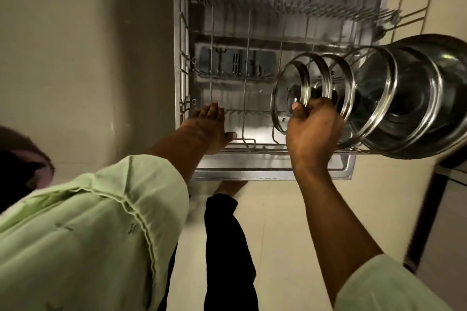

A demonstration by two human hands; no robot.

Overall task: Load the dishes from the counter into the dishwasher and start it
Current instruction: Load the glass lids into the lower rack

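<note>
Pale green sleeves [106,222] carry a faint darker motif. The trouser leg [227,247] is black, the floor tiles [290,222] cream, the glass lids [290,93] clear with silver rims, the dishwasher rack [247,40] grey.

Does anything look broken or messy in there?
Nothing looks broken or spilled. The glass lids stand in a row in the rack, the right hand gripping the nearest. The steel pot lies sideways beside them.
</note>
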